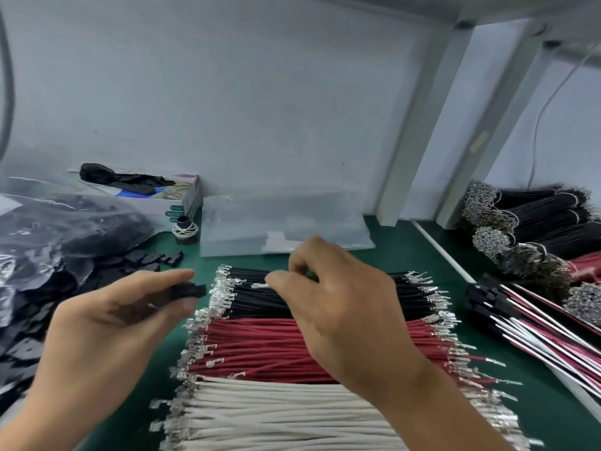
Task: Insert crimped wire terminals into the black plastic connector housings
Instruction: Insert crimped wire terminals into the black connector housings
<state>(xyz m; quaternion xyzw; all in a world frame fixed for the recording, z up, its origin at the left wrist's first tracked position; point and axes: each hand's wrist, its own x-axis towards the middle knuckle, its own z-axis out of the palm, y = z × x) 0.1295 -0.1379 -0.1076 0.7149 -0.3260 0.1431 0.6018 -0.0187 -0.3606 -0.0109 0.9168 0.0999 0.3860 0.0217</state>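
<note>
1. Our left hand is closed around one black connector housing, pinched between thumb and fingers, with the housing's end sticking out to the right past the fingertips.
2. Our right hand hovers over the black wires, its thumb and forefinger nipped together on a metal wire terminal; which wire that terminal belongs to we cannot tell, since the hand covers it.
3. The terminal tip sits just to the right of the housing, near it but apart, both above the left ends of the black wires.
4. Three groups of crimped wires lie side by side on the green mat: black wires farthest from us, red wires in the middle, white wires nearest, all with metal terminals at both ends.
5. To the left of our left hand, a clear plastic bag holds a heap of black housings, and a few loose housings lie on the mat beside it.
6. At the right edge we see finished assemblies with black housings and white and red leads, and behind them bundled wires.
</note>
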